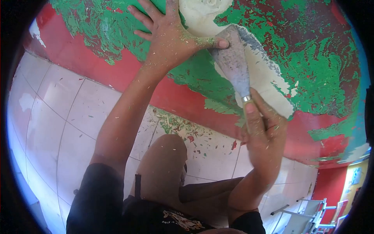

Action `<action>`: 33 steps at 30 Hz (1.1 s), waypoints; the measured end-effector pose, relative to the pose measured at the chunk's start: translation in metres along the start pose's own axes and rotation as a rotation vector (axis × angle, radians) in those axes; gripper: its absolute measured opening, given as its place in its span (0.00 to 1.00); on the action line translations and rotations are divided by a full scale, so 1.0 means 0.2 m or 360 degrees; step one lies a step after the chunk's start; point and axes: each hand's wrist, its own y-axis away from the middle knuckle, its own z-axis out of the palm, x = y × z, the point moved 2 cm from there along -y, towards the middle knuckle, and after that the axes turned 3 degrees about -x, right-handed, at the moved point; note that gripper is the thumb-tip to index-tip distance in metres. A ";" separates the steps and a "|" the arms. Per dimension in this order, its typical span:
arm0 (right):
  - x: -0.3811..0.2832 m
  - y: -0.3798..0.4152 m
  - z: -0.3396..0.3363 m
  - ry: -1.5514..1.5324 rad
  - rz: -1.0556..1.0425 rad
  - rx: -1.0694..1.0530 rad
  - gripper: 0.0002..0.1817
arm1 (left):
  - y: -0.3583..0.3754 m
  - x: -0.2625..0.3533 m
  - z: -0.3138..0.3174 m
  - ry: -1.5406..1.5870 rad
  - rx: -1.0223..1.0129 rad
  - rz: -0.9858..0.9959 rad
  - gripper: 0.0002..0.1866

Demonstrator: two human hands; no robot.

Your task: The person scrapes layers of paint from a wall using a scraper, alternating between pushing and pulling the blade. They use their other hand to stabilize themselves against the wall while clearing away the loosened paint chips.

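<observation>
My right hand [265,124] is closed round the handle of a metal scraper [233,58], its wide blade pointing up and lying against the wall [311,78]. With its fingers spread, my left hand [167,35] lies on the green paint, and its thumb rests on the left part of the blade. Around the blade a cream-coloured bare patch [269,85] shows, bordered by green and dark red flaking paint. Small paint flakes stick to my left hand and forearm.
Pale floor tiles [85,105] run along the wall's foot. Green and red paint chips [175,124] lie scattered there, near my bent knee [163,152]. A metal frame or ladder [304,210] stands at the lower right.
</observation>
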 end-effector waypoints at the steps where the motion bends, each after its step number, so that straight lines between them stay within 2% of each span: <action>1: 0.00 -0.03 -0.03 -0.0088 0.0068 -0.0061 0.24 | 0.00 0.00 0.00 0.0007 -0.0001 -0.0002 0.88; 8: 0.11 -0.11 0.01 -0.0350 0.0218 -0.0227 0.27 | 0.00 -0.01 0.00 -0.0038 0.0094 0.0087 0.88; 14: 0.18 -0.02 0.13 -0.0522 0.0121 -0.0097 0.24 | 0.00 -0.02 0.01 -0.0031 0.0077 0.0119 0.88; 17: 0.17 -0.04 0.10 -0.0366 0.0072 -0.0023 0.24 | 0.00 -0.02 0.00 -0.0011 0.0069 0.0120 0.87; 19: 0.11 -0.11 0.00 -0.0258 0.0339 -0.0201 0.25 | 0.00 -0.02 0.00 0.0030 0.0064 0.0113 0.87; 20: 0.07 -0.13 -0.02 -0.0253 0.0341 -0.0204 0.25 | 0.00 -0.02 0.00 0.0042 0.0037 0.0062 0.86; 22: 0.00 -0.17 -0.05 0.0084 -0.0121 -0.0325 0.26 | 0.01 -0.01 0.01 0.0056 0.0003 0.0014 0.86; 24: 0.01 -0.24 -0.03 0.0032 -0.0137 -0.0324 0.25 | 0.02 -0.03 -0.01 0.0073 0.0062 0.0140 0.84; 27: 0.10 -0.16 0.05 -0.0132 -0.0155 -0.0269 0.24 | -0.03 -0.13 0.03 0.0055 0.0028 0.0097 0.83; 31: 0.23 -0.04 0.22 -0.0522 -0.0025 -0.0030 0.25 | 0.02 -0.03 0.00 0.0098 0.0022 0.0044 0.82; 33: 0.26 -0.04 0.24 -0.0547 -0.0028 -0.0018 0.26 | 0.02 -0.03 0.00 0.0113 0.0100 0.0108 0.83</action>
